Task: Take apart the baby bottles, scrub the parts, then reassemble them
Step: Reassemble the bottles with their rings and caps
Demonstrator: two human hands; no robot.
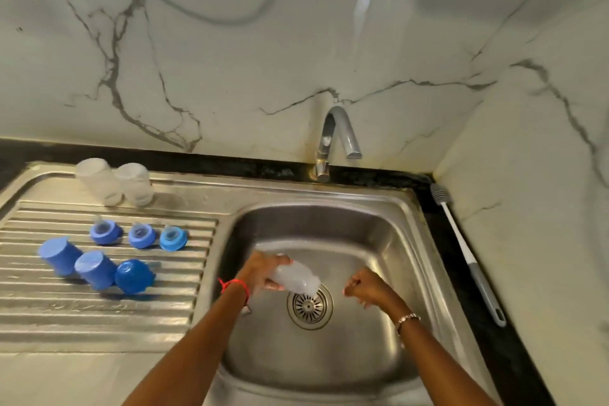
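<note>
Over the sink basin [379, 241], my left hand [260, 272] grips a clear bottle body [298, 277], tilted with its mouth down toward the drain [309, 306]. My right hand [369, 287] hangs beside it to the right, fingers loosely curled, holding nothing. On the ribbed drainboard [99, 306] two clear bottle bodies [115, 181] stand upside down at the back. Three blue collars with nipples [140, 235] sit in a row in front of them. Three blue caps [95, 269] sit nearer me.
A chrome tap [336, 138] rises behind the basin; no water runs from it. A white and grey bottle brush [468, 254] lies on the black counter strip along the right wall. Marble wall panels close in the back and right.
</note>
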